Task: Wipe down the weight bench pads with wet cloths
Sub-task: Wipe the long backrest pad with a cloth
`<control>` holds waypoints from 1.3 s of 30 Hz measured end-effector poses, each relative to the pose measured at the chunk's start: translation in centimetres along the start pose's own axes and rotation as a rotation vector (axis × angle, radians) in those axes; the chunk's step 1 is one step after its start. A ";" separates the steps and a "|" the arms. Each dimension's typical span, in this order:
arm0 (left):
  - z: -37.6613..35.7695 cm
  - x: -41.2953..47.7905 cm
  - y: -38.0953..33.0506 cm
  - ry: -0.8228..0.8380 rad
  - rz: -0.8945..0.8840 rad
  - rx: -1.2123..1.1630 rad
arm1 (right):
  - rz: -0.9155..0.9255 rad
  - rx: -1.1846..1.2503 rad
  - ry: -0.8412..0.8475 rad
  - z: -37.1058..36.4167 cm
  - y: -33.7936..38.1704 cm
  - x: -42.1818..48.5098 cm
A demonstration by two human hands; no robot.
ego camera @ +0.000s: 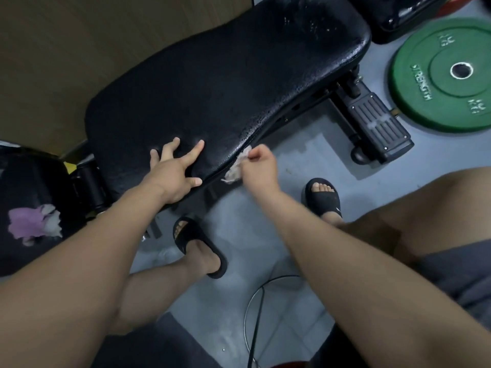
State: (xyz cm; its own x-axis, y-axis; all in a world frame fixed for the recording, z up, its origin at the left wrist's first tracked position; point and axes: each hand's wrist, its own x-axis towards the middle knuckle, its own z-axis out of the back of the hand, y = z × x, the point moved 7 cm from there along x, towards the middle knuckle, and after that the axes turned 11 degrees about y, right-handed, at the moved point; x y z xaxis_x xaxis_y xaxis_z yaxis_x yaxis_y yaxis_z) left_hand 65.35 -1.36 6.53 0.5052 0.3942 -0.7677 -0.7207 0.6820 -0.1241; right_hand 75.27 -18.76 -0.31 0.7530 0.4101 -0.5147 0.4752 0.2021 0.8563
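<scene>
Cloth (236,169) pinched by right hand (259,170) at bench pad (225,75) edge; left hand (174,176) splayed flat on pad.

This is a gym. A black bench pad (225,83) fills the centre, and its ribbed metal foot (377,128) sits at 3 o'clock. At 2 o'clock a green plate (446,73) stamped STRENGTH lies flat on the grey floor (292,160). The edge of a red plate (455,7) shows at 1 o'clock.
</scene>
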 end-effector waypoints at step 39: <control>0.3 0.1 9.4 0.020 -0.116 0.022 | -0.279 0.274 0.124 -13.6 -6.4 -6.6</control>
State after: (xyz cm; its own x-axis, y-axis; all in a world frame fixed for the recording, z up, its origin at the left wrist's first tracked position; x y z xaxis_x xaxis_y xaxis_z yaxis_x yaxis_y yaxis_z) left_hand 58.79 5.28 5.46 0.5746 0.3000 -0.7614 -0.6474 0.7357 -0.1988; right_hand 61.05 -10.70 -1.85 0.5256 0.4801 -0.7023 0.7697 0.0833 0.6330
